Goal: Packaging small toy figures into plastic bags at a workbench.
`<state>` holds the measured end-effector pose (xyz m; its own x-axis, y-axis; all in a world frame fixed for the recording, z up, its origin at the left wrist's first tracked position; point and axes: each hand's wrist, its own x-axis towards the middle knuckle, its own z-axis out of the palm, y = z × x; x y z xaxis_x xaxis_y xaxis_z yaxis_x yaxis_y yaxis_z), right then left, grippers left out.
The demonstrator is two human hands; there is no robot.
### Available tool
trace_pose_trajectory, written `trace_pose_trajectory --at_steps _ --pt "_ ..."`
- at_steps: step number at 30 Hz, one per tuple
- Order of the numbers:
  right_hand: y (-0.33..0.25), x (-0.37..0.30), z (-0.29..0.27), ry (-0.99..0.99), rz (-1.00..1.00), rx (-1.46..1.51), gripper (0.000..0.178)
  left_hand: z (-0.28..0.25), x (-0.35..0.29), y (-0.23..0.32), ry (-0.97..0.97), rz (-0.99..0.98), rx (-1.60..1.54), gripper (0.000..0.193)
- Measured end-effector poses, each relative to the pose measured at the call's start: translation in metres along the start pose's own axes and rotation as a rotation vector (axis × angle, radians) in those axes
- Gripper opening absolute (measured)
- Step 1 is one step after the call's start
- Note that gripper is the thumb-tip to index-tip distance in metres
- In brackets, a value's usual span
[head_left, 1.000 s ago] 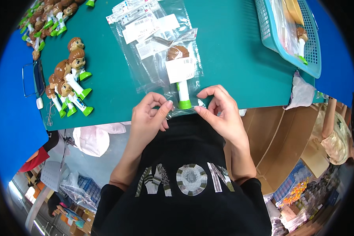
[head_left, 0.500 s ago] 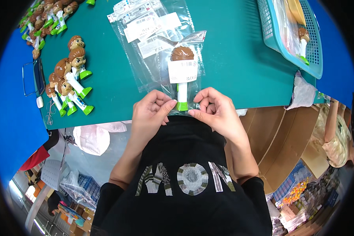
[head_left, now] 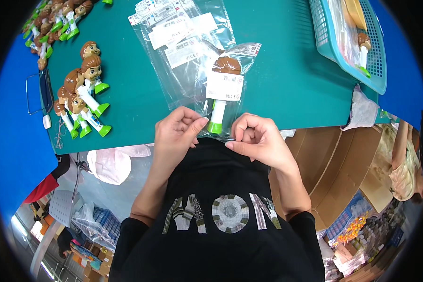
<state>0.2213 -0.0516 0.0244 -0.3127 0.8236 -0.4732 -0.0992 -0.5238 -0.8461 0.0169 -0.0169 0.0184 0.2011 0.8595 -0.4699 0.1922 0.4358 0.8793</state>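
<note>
A clear plastic bag (head_left: 242, 49) lies at the near edge of the table with a toy figure (head_left: 217, 113) inside. The figure has brown hair, a white body and a green base, its base toward me. A white label (head_left: 224, 86) covers its middle. My left hand (head_left: 176, 134) pinches the bag's near left corner between thumb and fingers. At the near right corner, my right hand (head_left: 259, 141) is closed on the same bag. Under its far left part are several flat clear bags (head_left: 174, 33) with white labels.
Several similar toy figures (head_left: 82, 89) lie in a cluster at left, with a bigger pile (head_left: 56, 23) farther back. A light blue basket (head_left: 378, 75) at right holds bags and a figure. A grey cloth (head_left: 362, 110) hangs over the table edge, beside a cardboard box (head_left: 333, 164) below.
The bagged figure has turned a little, its far end swinging right and its base slightly left. My right hand has come slightly nearer to me; my left has shifted slightly left.
</note>
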Motion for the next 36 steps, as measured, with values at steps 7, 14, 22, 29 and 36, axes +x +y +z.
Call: trace_pose_trajectory --at_steps 7,14,22,29,36 --pt "0.011 -0.007 -0.005 0.001 0.016 0.355 0.021 0.001 -0.001 0.0 -0.001 0.001 -0.022 0.014" --pt "0.016 -0.014 -0.003 0.17 0.18 0.424 0.017 0.001 -0.001 0.0 -0.006 0.022 0.003 0.013" --pt "0.024 -0.012 -0.001 0.064 0.224 0.474 0.016 0.003 -0.002 0.002 0.009 0.025 0.045 0.013" --pt "0.026 -0.007 0.021 0.228 0.097 0.325 0.013 0.01 -0.018 -0.008 0.259 0.303 0.139 0.014" --pt "0.034 -0.01 0.022 0.346 -0.111 -0.028 0.015 0.008 -0.022 0.032 0.022 0.809 0.846 0.028"
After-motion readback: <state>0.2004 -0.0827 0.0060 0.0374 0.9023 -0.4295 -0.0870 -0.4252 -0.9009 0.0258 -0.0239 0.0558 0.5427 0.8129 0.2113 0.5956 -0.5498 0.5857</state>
